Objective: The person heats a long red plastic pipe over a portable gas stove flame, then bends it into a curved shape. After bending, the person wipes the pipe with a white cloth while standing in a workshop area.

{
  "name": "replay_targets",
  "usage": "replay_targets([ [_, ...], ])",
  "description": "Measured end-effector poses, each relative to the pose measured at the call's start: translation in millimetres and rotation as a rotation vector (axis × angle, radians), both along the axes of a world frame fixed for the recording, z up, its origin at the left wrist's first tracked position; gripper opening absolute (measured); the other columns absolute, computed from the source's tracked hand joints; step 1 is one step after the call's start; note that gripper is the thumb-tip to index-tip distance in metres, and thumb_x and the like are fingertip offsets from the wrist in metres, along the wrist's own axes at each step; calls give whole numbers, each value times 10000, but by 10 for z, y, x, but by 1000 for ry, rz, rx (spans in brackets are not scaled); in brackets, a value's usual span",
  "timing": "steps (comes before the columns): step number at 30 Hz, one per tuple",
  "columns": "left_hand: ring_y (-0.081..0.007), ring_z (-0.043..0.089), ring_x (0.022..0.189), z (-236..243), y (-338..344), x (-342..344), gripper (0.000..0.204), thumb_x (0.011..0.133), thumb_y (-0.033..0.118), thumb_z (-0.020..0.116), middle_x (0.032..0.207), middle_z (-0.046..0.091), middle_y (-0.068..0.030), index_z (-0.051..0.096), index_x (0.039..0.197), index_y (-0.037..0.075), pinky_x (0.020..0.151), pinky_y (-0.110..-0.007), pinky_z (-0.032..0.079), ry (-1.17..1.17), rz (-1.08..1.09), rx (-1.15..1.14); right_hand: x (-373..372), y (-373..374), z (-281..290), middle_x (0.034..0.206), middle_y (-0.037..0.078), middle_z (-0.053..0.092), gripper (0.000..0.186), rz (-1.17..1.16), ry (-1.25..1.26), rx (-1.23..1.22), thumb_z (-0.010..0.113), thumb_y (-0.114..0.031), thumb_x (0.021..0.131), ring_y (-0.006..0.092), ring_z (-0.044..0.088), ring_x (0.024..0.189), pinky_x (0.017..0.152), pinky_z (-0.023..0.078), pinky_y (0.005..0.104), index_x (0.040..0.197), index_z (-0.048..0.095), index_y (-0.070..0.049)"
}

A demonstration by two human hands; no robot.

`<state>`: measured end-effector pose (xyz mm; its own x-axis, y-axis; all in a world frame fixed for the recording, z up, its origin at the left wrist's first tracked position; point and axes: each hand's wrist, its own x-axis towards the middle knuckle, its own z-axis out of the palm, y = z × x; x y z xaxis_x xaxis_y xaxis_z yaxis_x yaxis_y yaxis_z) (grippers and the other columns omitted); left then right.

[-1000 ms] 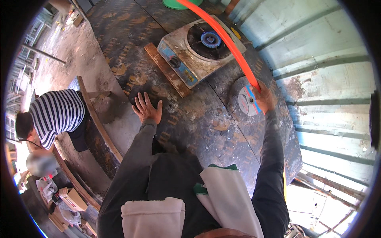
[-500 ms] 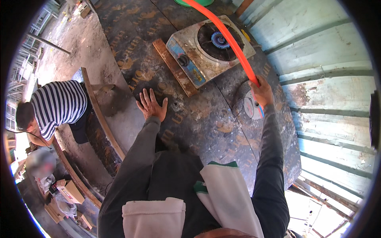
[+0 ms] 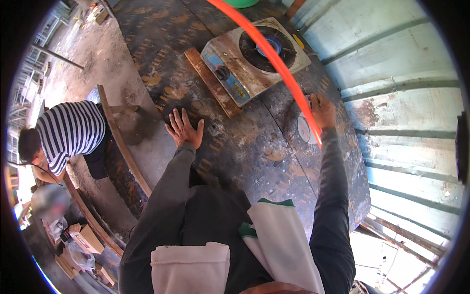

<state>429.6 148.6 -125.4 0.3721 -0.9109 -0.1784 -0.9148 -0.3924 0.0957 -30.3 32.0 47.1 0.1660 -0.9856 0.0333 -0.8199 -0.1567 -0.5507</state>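
Observation:
A long orange pipe curves over the lit burner of a gas stove and comes down to my right hand. That hand's fingers are curled closed at the pipe, whose lower end shows along the wrist; the thumb is mostly hidden. Partly covered by the pipe and hand, a pale round disc lies on the dark tabletop. My left hand rests palm down on the board, fingers spread, holding nothing. A blue flame shows in the burner, left of the pipe's lower half.
A wooden strip lies along the stove's front. Beyond the stove is a green basin. Corrugated metal wall bounds the right side. At left, a person in a striped shirt bends beside wooden-edged boards, with a cardboard box below.
The orange pipe has swung left and down across the stove, and its lower end now shows lower beside my right wrist. The right hand has turned slightly; my left hand stays flat.

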Motion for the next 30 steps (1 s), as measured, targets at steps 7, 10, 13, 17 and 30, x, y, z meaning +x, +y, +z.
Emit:
replay_targets([
  [7, -357, 23, 1676, 38, 79, 65, 971, 1023, 760, 426, 1819, 73, -130, 187, 1742, 153, 1322, -653, -1, 46, 29, 66, 406, 356, -397, 1071, 224, 746, 497, 127, 396, 40, 724, -397, 994, 451, 728, 1006, 871, 559, 548, 1313, 568, -48],
  [10, -355, 23, 1676, -23, 61, 25, 970, 1023, 761, 427, 1819, 75, -128, 189, 1743, 155, 1322, -655, -4, 55, -4, -33, 498, 747, -293, 1005, 218, 754, 542, -125, 394, 267, 787, -423, 946, 464, 727, 973, 841, 562, 555, 1273, 558, -56],
  [13, -360, 15, 1677, -54, 54, 15, 985, 1012, 773, 431, 1820, 67, -132, 192, 1742, 155, 1319, -657, -1, 71, -12, -45, 467, 926, -411, 979, 210, 747, 504, -156, 302, 134, 818, -405, 925, 470, 729, 930, 806, 555, 551, 1224, 580, -77],
  [17, -400, 121, 1646, 15, -103, 149, 997, 988, 640, 604, 1783, 155, -176, 181, 1730, 127, 1306, -635, 91, 210, 58, -170, 434, 1101, -230, 903, 194, 725, 440, -42, 70, 57, 818, -416, 935, 424, 727, 798, 726, 545, 508, 1145, 613, -88],
  [30, -399, 350, 1570, 2437, -3231, 2293, 1038, 800, 235, 924, 1721, 363, -98, 357, 1669, 189, 1282, -507, 360, -166, -771, -897, 442, 1773, 974, 799, 0, 645, 501, -196, -476, 612, 885, -411, 901, 86, 571, 596, 508, 457, 288, 1166, 707, -25],
])
